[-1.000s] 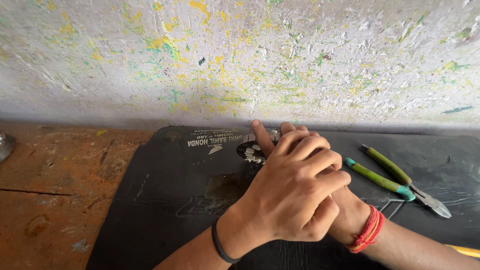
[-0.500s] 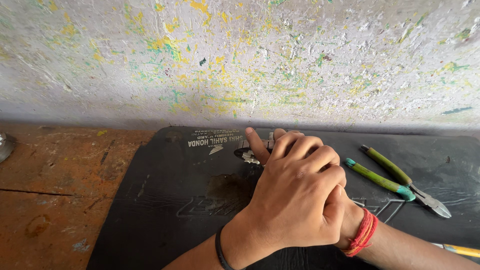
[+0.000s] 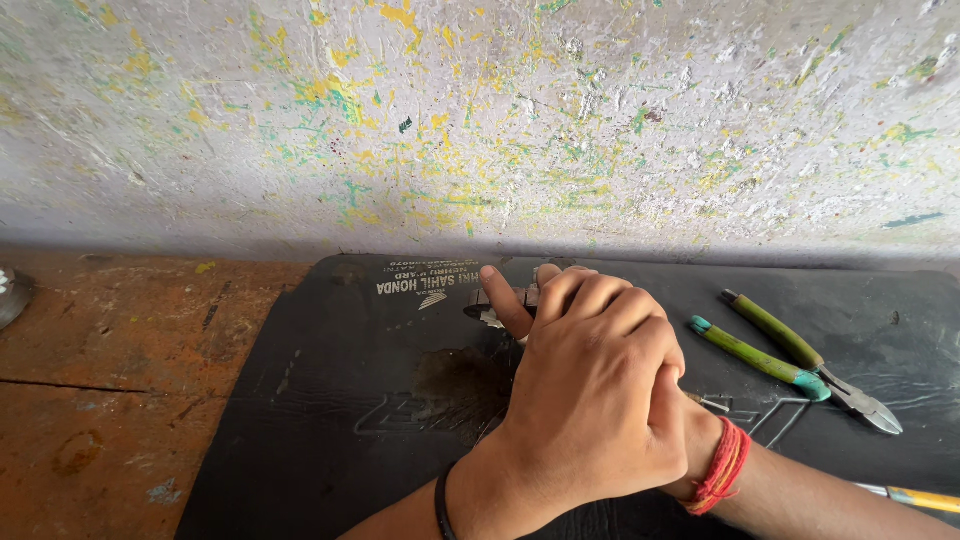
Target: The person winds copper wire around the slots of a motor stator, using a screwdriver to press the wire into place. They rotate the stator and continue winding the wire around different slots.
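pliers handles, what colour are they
Green, with teal tips on the pliers; the head view shows it.

The left hand [image 3: 590, 400] lies over the right hand [image 3: 690, 440] and covers almost all of it; only the right wrist with a red thread band [image 3: 722, 468] shows. A small metal part [image 3: 497, 303] sits under the fingertips, and the hands hide most of it, so its kind and how it is held cannot be told. At the left edge, a round grey object [image 3: 10, 295] is cut off. At the lower right edge, a yellow-handled tool [image 3: 915, 496] is cut off, and its type is not clear. Both forearms leave the picture at the bottom.
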